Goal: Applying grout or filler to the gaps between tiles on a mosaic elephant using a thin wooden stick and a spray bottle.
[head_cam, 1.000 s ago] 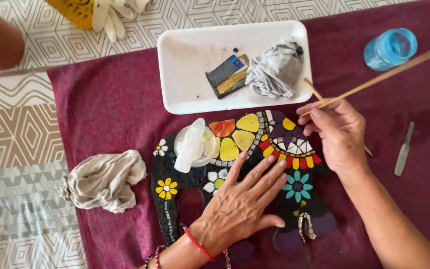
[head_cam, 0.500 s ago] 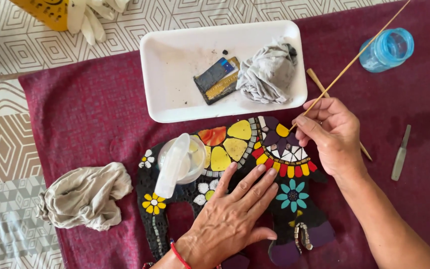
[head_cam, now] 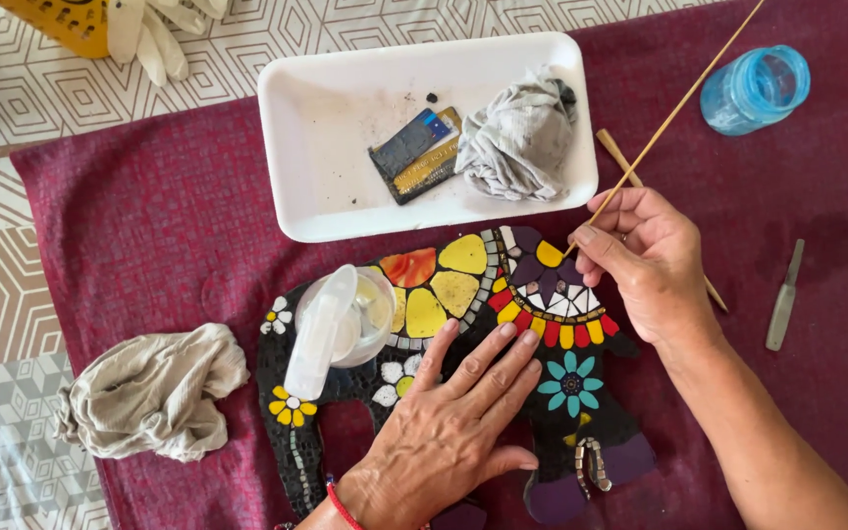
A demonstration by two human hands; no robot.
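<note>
A mosaic elephant [head_cam: 503, 324], black with yellow, orange and red tiles and small flowers, lies flat on a maroon cloth [head_cam: 149, 216] near the middle of the table. The left hand [head_cam: 449, 422] rests palm down on the elephant's body, fingers spread and flat, gripping nothing. The right hand [head_cam: 645, 260] sits at the elephant's upper right edge, thumb and fingers pinched together on a thin wooden stick [head_cam: 684, 103] that slants up to the right; its lower tip meets the yellow and purple tiles by the fingertips. A second, thicker wooden stick [head_cam: 620, 157] lies on the cloth, partly hidden under that hand.

A small clear plastic cup [head_cam: 365, 314] stands on the elephant's left part, with a whitish plastic piece [head_cam: 316, 334] leaning across it; what the cup holds cannot be told. Above the elephant, a white rectangular tray [head_cam: 326, 147] holds a crumpled grey rag [head_cam: 517, 137], two dark flat cards [head_cam: 414, 157] stacked askew, and a few dark specks. A blue plastic jar [head_cam: 756, 88] stands at the upper right, its contents unclear. A slim metal tool [head_cam: 783, 294] lies at the right, and a beige crumpled rag [head_cam: 149, 393] lies left of the elephant. White gloves [head_cam: 154, 34] lie at the top left.
</note>
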